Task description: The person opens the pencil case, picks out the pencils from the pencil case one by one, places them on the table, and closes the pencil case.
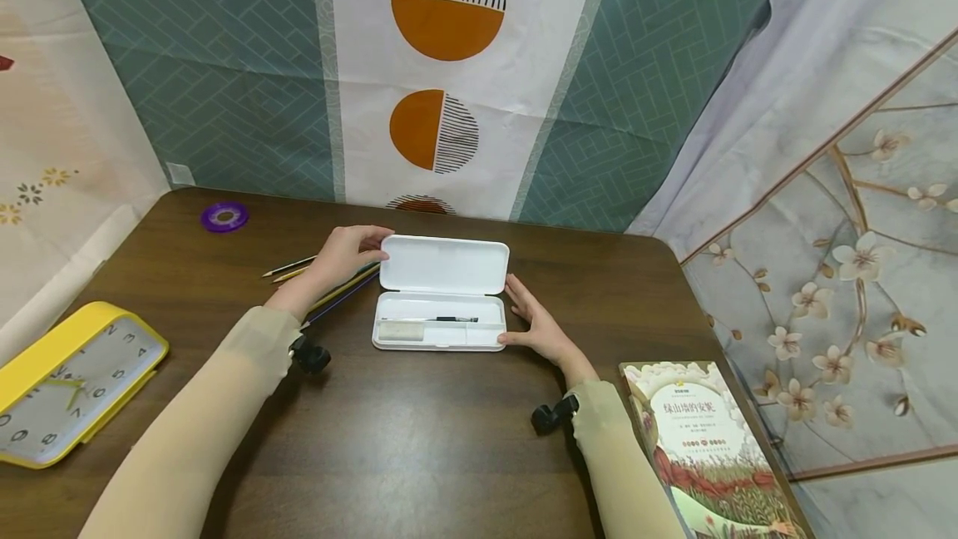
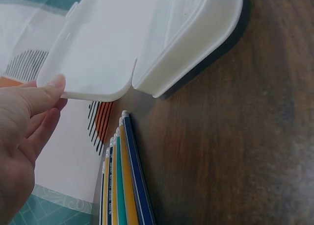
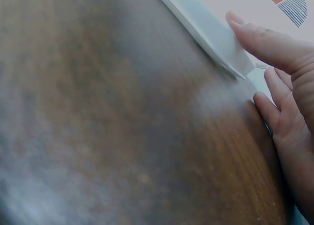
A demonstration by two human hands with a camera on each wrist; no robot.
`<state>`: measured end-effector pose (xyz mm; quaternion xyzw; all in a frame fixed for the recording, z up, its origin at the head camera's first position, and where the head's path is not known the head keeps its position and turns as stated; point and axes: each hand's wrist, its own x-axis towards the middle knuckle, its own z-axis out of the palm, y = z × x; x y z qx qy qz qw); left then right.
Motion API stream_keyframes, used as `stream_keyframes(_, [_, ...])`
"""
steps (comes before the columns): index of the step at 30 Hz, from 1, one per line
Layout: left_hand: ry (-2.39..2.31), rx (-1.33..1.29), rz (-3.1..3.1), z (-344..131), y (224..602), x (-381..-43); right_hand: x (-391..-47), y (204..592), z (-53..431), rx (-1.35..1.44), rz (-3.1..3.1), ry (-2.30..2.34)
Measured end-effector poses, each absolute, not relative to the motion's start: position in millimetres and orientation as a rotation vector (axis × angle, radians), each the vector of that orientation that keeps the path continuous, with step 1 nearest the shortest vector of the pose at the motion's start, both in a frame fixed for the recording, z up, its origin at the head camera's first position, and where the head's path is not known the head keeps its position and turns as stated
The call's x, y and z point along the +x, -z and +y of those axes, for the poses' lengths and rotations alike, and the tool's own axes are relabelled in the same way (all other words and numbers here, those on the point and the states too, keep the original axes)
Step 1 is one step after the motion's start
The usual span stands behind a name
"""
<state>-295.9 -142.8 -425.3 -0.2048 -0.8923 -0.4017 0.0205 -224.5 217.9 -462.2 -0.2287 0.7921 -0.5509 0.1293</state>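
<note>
A white pencil case lies on the table with its lid raised at the back. Inside are a pen with a black grip and a whitish block like an eraser. My left hand pinches the lid's left edge, thumb on the inner face, as the left wrist view shows. At the case's right end is my right hand, its thumb against the front corner and its fingers extended by the hinge side. Several pencils lie side by side left of the case, partly hidden by my left arm in the head view.
A purple ring-shaped roll sits at the back left. A yellow-framed clock stands on the left side. On the right lies an illustrated book. Patterned cloth hangs behind the table.
</note>
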Motion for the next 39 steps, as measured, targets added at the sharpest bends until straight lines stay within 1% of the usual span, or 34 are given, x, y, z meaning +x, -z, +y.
stream_keyframes(5, [1.224,-0.614,-2.769,-142.7,422.1,-288.9,-225.1,461.2,217.7,-0.641,2.301,1.601])
stream_keyframes(13, [1.168,-0.648,-2.734,-143.2,421.7,-279.3,-225.4,462.1,217.2,-0.65,2.314,1.587])
stream_keyframes(29, [1.205,-0.69,-2.749,-150.5,425.9,-257.1,-224.5,460.9,216.0,-0.621,2.327,1.573])
stream_keyframes(33, [1.149,-0.73,-2.755,-151.9,430.2,-251.8,-224.0,460.4,216.0,-0.619,2.321,1.582])
stream_keyframes(39, [1.118,-0.858,-2.655,-151.2,438.8,-248.9,-223.0,460.5,216.4,-0.608,2.32,1.584])
